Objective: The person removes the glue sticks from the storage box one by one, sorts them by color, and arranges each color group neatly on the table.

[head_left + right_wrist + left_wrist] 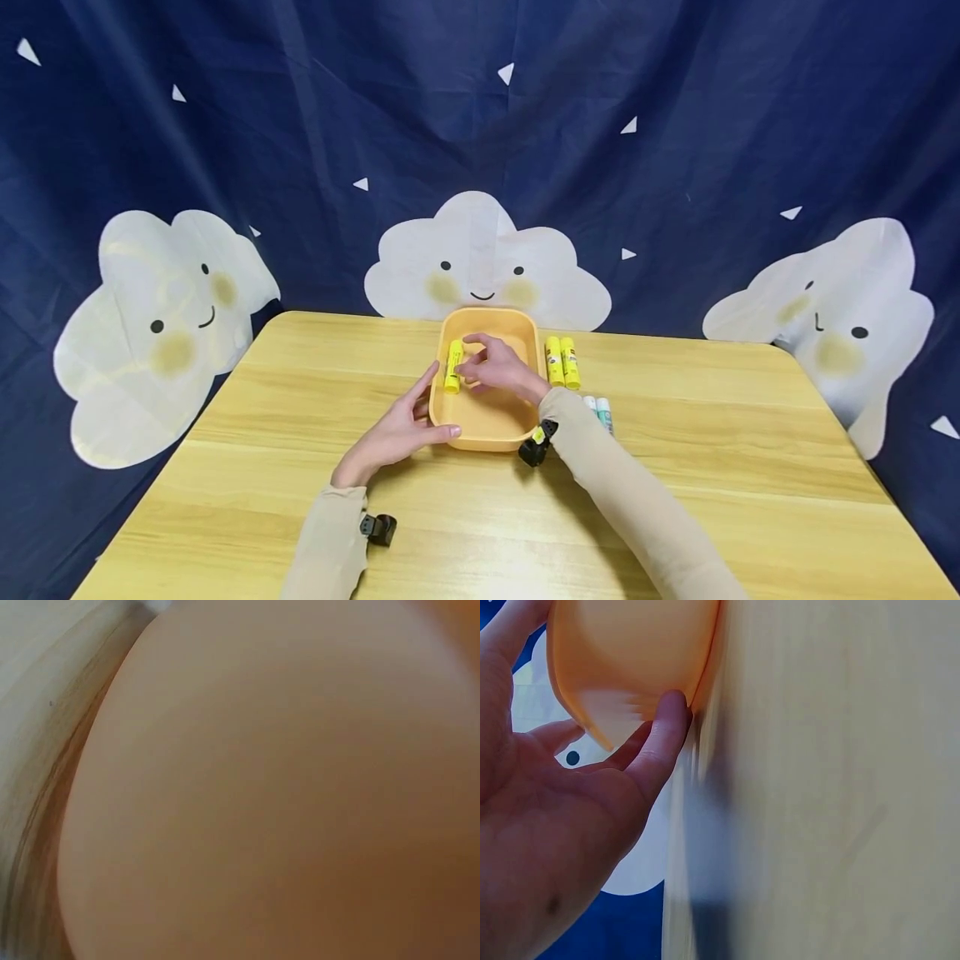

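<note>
A shallow orange plastic tray (491, 437) stands on the table. My left hand (401, 429) holds its near left corner, thumb on the front rim and fingers along the left side; the left wrist view shows the thumb against the tray wall (630, 652). Inside the tray, along its left side, lies a yellow glue stick (453, 367). Over the tray is my right hand (498, 367), its fingers loosely bent and spread, fingertips right at the glue stick's right edge. A blurred tan surface fills most of the right wrist view.
Two yellow glue sticks (562, 362) lie side by side just right of the tray. Nearer, two white-capped sticks (604, 414) are partly hidden by the right sleeve. A dark blue curtain (480, 100) with clouds hangs behind the wooden table (712, 433).
</note>
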The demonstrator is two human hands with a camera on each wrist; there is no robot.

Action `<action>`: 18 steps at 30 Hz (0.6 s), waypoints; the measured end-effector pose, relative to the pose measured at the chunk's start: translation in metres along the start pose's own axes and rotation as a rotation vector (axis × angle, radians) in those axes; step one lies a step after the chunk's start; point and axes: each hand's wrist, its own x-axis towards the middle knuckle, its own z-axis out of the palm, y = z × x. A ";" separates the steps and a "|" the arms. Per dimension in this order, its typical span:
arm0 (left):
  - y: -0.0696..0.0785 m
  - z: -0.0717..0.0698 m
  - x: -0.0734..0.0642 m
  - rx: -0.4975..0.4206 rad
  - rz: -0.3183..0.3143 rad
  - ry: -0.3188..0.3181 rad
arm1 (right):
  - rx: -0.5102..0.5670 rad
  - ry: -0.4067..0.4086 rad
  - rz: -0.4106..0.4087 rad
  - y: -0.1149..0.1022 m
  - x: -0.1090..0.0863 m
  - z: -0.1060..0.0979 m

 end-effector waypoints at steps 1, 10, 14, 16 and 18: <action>0.000 0.000 0.000 -0.002 0.001 0.000 | -0.010 -0.006 -0.002 0.000 0.001 0.001; -0.001 -0.002 0.000 0.025 -0.012 0.017 | -0.126 -0.048 -0.022 0.001 0.001 0.004; 0.000 -0.001 0.000 0.024 -0.010 0.013 | -0.124 -0.065 -0.020 0.001 0.000 0.004; 0.000 -0.001 0.000 0.019 -0.008 0.008 | -0.127 -0.072 -0.017 0.000 -0.001 0.004; 0.001 0.000 0.001 0.010 -0.003 0.004 | -0.138 -0.074 -0.016 0.000 -0.001 0.003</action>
